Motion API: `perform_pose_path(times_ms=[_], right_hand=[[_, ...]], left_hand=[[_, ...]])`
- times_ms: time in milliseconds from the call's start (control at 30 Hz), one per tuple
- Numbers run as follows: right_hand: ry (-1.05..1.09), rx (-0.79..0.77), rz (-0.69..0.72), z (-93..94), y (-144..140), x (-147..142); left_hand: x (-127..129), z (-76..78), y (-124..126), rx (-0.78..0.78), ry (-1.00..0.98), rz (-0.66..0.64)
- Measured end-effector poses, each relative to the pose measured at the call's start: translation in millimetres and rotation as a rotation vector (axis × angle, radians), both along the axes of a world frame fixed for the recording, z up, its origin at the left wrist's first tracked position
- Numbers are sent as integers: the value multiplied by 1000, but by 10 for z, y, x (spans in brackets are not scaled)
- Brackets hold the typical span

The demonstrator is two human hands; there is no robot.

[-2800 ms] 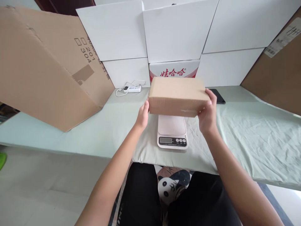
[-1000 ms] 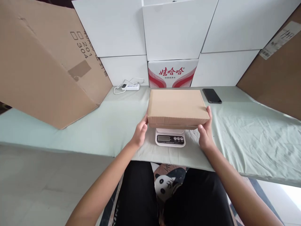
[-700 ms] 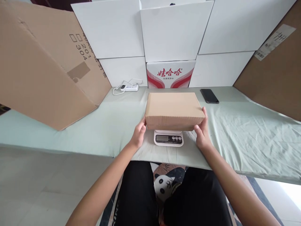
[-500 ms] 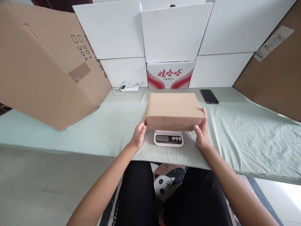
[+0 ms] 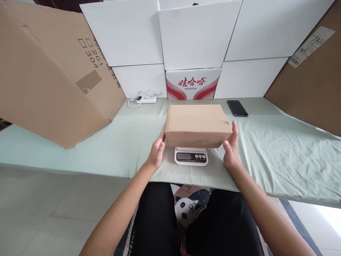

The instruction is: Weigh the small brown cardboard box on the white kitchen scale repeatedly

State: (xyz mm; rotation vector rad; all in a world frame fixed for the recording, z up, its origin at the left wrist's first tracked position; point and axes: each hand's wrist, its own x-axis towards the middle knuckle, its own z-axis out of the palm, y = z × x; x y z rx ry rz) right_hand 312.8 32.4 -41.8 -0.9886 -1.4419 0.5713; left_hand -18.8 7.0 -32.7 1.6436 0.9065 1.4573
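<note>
A flat brown cardboard box point(image 5: 196, 123) lies on a small white digital scale point(image 5: 191, 156), covering its platform; only the scale's display and buttons show. My left hand point(image 5: 157, 150) stands at the box's left end, fingers straight, thumb right by the near left corner. At the box's right end my right hand point(image 5: 231, 146) is held flat and upright, a small gap away. Neither hand grips the box.
The scale stands on a table under a pale green cloth point(image 5: 279, 149). A black phone point(image 5: 237, 108) lies behind the box to the right, a white power strip point(image 5: 146, 99) at back left. Large brown cartons point(image 5: 48, 74) lean at both sides; white boxes point(image 5: 194, 35) line the back.
The box came down from the air onto the scale. Since half a second ago my right hand has drawn slightly off its right end; the left hand has barely moved.
</note>
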Motion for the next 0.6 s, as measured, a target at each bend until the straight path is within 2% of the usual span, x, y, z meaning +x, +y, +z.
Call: perform_pose_path(times_ms=[100, 200, 300, 467, 600], right_hand=[[208, 21, -108, 51, 78, 64], [334, -4, -148, 69, 136, 112], [311, -32, -130, 38, 153, 109], [234, -77, 0, -40, 166, 91], [208, -90, 30, -64, 172, 102]], left_hand=[[-78, -44, 51, -4, -63, 114], [-129, -75, 102, -23, -135, 184], [-141, -95, 130, -60, -152, 178], [-133, -111, 147, -96, -151, 158], [-125, -103, 150, -110, -149, 151]])
